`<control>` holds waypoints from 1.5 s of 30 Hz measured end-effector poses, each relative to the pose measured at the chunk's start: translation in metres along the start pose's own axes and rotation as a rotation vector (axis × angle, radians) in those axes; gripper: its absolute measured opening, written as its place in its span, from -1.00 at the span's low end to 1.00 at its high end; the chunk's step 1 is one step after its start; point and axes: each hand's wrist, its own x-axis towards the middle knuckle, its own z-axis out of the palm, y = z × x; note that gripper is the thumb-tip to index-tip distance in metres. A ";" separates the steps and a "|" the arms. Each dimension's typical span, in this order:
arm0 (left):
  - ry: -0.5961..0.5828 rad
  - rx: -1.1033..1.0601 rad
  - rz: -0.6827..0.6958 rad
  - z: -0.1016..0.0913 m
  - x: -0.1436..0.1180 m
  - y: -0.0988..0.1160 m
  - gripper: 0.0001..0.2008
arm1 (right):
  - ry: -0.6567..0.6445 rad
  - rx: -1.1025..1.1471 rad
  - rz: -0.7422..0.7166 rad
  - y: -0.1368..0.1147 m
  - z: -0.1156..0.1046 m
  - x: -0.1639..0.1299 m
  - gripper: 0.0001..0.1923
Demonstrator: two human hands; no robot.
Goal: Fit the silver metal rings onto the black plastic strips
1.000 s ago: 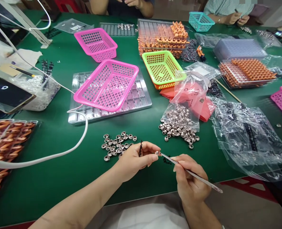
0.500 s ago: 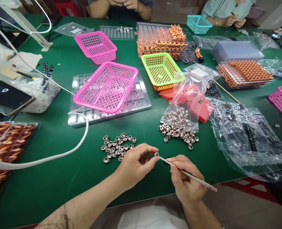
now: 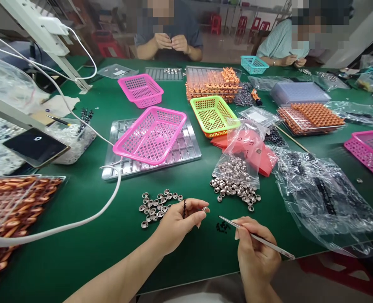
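My left hand (image 3: 181,225) pinches a small silver metal cup (image 3: 205,208) between thumb and fingertips. A strip of tiny black parts (image 3: 184,208) shows at its curled fingers. My right hand (image 3: 258,248) is closed around slim metal tweezers (image 3: 255,236), whose tips point left, apart from the cup. Below the tips lies a little pile of black pieces (image 3: 223,227) on the green table. Several silver cups (image 3: 154,206) are spread out left of my left hand. A larger heap of them (image 3: 236,181) spills from a clear bag (image 3: 246,143) beyond my hands.
A pink basket (image 3: 151,134) rests on a clear plastic tray (image 3: 186,153), with a green basket (image 3: 214,113) to its right. A white cable (image 3: 110,198) loops across the left. Crumpled plastic bags (image 3: 325,193) lie at right. Two people (image 3: 170,42) sit across the table.
The tweezers' tips have drawn back right from the cup in my left hand, uncovering the black pieces. My view has tilted up.
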 end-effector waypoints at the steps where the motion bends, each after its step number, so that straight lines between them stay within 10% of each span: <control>1: -0.004 -0.021 -0.013 0.000 0.000 0.000 -0.64 | -0.002 -0.001 -0.003 0.001 0.000 0.000 -0.84; 45: 0.344 -0.228 0.068 0.006 0.005 0.005 -0.41 | 0.161 0.011 -0.054 0.014 0.022 0.000 -0.92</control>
